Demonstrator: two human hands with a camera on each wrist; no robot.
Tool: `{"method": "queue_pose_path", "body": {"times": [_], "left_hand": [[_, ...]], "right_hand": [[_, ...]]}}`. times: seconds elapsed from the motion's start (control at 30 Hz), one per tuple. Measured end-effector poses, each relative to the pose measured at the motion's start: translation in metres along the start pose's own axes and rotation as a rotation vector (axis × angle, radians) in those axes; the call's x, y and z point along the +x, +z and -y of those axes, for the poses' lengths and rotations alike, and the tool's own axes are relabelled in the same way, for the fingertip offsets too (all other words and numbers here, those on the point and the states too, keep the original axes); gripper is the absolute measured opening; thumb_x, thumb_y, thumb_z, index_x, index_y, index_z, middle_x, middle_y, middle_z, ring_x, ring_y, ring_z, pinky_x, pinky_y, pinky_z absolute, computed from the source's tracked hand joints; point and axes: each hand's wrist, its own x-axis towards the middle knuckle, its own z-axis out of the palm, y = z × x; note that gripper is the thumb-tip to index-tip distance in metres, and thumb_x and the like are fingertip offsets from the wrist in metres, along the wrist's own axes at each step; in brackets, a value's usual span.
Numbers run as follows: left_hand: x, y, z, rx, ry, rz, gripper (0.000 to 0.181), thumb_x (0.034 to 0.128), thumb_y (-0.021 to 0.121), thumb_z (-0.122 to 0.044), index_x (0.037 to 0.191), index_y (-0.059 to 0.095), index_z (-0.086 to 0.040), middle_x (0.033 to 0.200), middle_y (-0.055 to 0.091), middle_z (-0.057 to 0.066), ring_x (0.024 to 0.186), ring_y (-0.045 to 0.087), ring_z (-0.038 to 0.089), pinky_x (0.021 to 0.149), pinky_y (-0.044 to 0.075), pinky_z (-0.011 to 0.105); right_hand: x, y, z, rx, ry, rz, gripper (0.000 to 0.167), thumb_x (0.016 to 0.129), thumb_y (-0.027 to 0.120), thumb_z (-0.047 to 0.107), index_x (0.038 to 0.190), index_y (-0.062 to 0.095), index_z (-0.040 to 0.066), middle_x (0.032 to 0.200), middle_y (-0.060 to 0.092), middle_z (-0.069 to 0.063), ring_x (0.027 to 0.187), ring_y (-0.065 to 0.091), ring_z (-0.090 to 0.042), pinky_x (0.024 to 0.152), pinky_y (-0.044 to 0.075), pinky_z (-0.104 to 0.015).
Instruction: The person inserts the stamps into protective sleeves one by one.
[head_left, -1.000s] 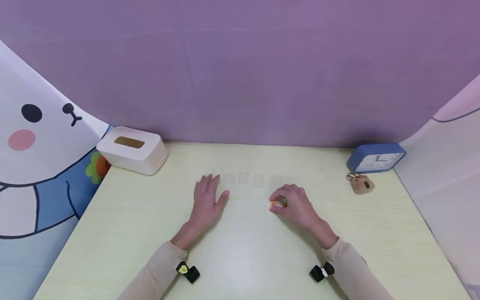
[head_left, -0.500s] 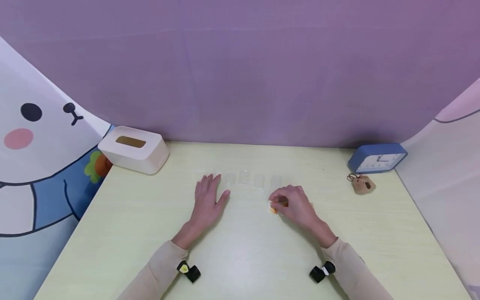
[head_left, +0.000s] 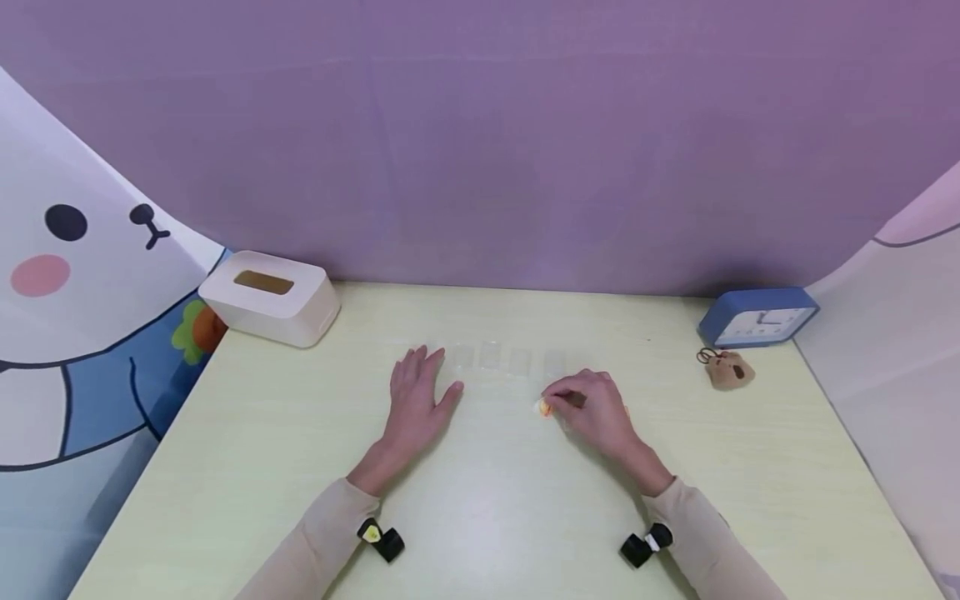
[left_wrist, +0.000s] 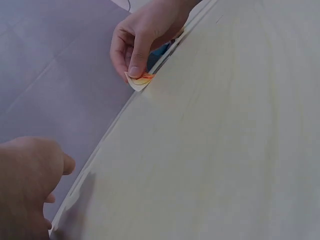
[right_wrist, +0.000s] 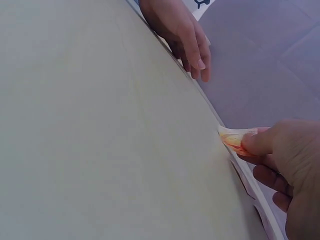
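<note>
Between the thumb and fingers of my right hand (head_left: 596,410) is a small, thin white piece with orange and yellow print (head_left: 546,408), possibly a sticker. It looks bent in the left wrist view, its white edge (left_wrist: 136,85) sticking out below the thumb. My left hand (head_left: 414,400) rests on the table with its fingers straight and holds nothing. Just beyond and between the hands lie several clear, thin squares (head_left: 490,356) in a row. A bit of orange shows at the right side of my right hand; what it belongs to is hidden.
A white tissue box (head_left: 270,297) stands at the back left of the pale table (head_left: 480,517). At the back right are a blue clock (head_left: 759,318) and a small brown pouch with a ring (head_left: 729,371). A purple cloth (head_left: 480,167) hangs behind the table.
The printed piece has turned in my right fingers, which are now closer together. My left hand has stayed in place.
</note>
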Motion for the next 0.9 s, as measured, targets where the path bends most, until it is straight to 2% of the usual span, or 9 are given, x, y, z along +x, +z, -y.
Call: {"method": "queue_pose_path", "body": {"times": [0.13,0.3,0.4,0.57,0.7,0.9], "left_hand": [[0.005,0.002,0.000,0.001,-0.010,-0.019,0.064,0.1073,0.072,-0.025,0.158,0.049,0.006,0.167,0.036,0.038,0.161,0.024,0.058,0.133,0.007,0.070],[0.013,0.008,0.000,0.008,-0.027,-0.065,0.060,0.1033,0.075,-0.023,0.152,0.055,0.006,0.164,0.041,0.038,0.157,0.031,0.058,0.132,0.012,0.069],[0.019,0.011,-0.001,0.008,-0.046,-0.095,0.054,0.1015,0.077,-0.023,0.145,0.061,0.006,0.160,0.046,0.037,0.155,0.035,0.056,0.131,0.016,0.069],[0.032,0.017,-0.001,0.002,-0.086,-0.131,0.040,0.1018,0.077,-0.023,0.127,0.068,0.006,0.157,0.050,0.035,0.155,0.037,0.053,0.130,0.019,0.066],[0.042,0.020,-0.001,0.024,-0.120,-0.131,0.038,0.1027,0.077,-0.028,0.120,0.067,0.004,0.160,0.046,0.033,0.157,0.033,0.051,0.132,0.018,0.064],[0.049,0.022,-0.003,0.095,-0.143,-0.121,0.041,0.1001,0.083,-0.030,0.119,0.066,0.003,0.161,0.046,0.031,0.157,0.033,0.049,0.133,0.019,0.061]], "right_hand": [[-0.002,0.001,0.000,0.052,0.043,-0.053,0.020,0.088,0.089,-0.006,0.095,0.087,0.012,0.087,0.083,0.001,0.072,0.067,-0.010,0.088,0.040,-0.034],[-0.004,0.004,0.000,0.137,0.094,-0.091,0.019,0.089,0.087,-0.009,0.097,0.087,0.009,0.083,0.080,0.001,0.071,0.067,-0.010,0.081,0.050,-0.025],[-0.005,0.005,0.001,0.197,0.156,-0.107,0.016,0.091,0.086,-0.008,0.098,0.086,0.007,0.084,0.080,-0.001,0.074,0.068,-0.011,0.078,0.053,-0.024],[-0.005,0.004,0.003,0.272,0.255,-0.133,0.011,0.096,0.084,-0.004,0.099,0.082,0.007,0.087,0.078,-0.002,0.082,0.068,-0.013,0.086,0.051,-0.028],[-0.006,0.003,0.004,0.320,0.269,-0.148,0.013,0.097,0.081,-0.005,0.100,0.080,0.008,0.088,0.077,-0.005,0.084,0.067,-0.015,0.089,0.052,-0.031],[-0.007,0.004,0.005,0.348,0.265,-0.168,0.012,0.098,0.080,-0.005,0.100,0.078,0.007,0.090,0.076,-0.007,0.085,0.066,-0.014,0.091,0.051,-0.030]]}}
